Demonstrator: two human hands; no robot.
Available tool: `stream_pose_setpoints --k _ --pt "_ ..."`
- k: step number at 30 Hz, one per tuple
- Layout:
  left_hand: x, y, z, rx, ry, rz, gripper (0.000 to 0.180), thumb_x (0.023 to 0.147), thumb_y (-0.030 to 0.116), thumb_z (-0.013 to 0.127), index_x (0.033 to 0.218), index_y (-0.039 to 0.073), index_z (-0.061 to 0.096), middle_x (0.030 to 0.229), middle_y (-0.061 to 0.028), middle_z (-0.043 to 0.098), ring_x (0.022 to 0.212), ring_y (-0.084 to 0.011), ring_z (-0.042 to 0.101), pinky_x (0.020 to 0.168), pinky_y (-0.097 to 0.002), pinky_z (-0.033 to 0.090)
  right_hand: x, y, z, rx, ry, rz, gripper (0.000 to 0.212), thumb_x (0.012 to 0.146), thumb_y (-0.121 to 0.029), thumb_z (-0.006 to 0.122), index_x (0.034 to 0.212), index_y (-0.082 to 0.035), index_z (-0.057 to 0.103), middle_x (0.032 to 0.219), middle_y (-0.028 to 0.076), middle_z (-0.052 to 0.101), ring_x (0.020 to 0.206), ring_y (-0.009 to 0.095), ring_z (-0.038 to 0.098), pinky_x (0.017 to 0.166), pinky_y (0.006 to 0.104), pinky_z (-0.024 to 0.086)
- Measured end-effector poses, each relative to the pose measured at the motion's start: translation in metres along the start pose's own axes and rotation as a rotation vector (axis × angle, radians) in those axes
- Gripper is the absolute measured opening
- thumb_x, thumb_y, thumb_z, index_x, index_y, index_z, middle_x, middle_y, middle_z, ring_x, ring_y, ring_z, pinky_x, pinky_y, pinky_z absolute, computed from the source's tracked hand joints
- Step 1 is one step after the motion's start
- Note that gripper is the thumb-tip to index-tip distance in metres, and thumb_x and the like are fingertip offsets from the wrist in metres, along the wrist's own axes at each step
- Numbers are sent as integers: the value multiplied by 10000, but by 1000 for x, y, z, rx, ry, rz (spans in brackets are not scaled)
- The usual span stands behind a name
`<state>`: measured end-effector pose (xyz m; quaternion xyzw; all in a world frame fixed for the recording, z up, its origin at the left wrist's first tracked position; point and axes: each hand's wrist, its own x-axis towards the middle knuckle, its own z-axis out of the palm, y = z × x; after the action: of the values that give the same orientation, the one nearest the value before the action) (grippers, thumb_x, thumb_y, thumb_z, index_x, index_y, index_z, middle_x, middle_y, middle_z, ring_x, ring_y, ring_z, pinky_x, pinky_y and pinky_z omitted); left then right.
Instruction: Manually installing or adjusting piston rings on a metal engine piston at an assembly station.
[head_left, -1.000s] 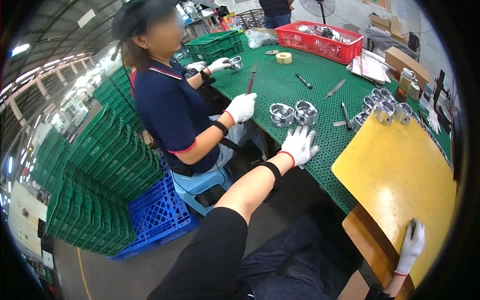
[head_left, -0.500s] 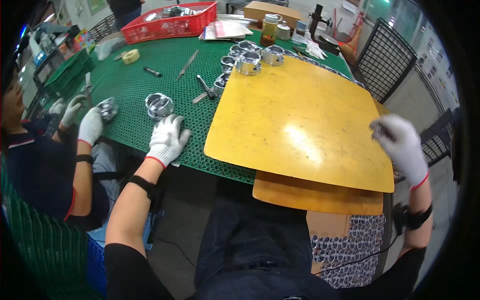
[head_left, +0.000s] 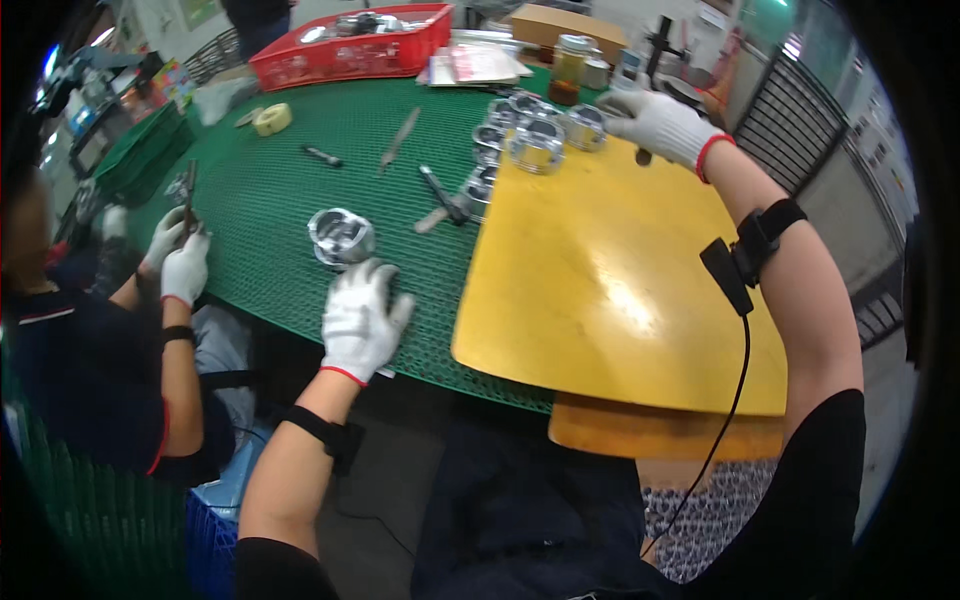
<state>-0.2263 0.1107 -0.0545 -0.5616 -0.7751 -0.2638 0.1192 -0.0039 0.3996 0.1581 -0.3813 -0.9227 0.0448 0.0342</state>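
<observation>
My left hand [head_left: 362,318], in a white glove with red trim, lies on the green mat with its fingers apart. Just beyond its fingertips stands a shiny metal piston [head_left: 342,238]; whether they touch, I cannot tell. My right hand [head_left: 660,125], gloved the same way, is stretched over the far end of the yellow board [head_left: 580,290]. Its fingertips are beside a piston [head_left: 585,128] there. Under its palm shows a small dark rounded thing [head_left: 643,157], seemingly held, too little seen to name. Another piston [head_left: 537,146] stands nearby on the board's far left corner.
A person's gloved hands [head_left: 185,265] hold a dark upright tool at the left. Farther back are a red crate [head_left: 350,50] of metal parts, a tape roll [head_left: 272,119], a jar [head_left: 569,70] and papers. Strips and dark rods lie on the green mat [head_left: 270,190].
My right hand has swung from the board's right edge to the pistons at its far end. My left hand stays by its piston. The neighbour's hands have come together around a tool.
</observation>
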Motion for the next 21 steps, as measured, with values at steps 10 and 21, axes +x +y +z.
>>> stream_pose_setpoints --k 10,21 --pt "9 1 -3 -34 6 -26 418 788 279 686 1123 43 604 1206 -150 568 1154 -351 527 1014 -466 404 108 31 95 368 86 143 655 889 -294 606 1484 -209 346 1207 151 654 623 250 678 478 345 548" --pt "0 -3 -6 -51 -7 -33 439 812 292 671 1164 45 580 1237 -156 551 1199 -347 504 1039 -463 391 150 47 136 7 238 27 393 846 -116 550 1235 -106 603 1096 240 646 1018 398 628 849 457 504"
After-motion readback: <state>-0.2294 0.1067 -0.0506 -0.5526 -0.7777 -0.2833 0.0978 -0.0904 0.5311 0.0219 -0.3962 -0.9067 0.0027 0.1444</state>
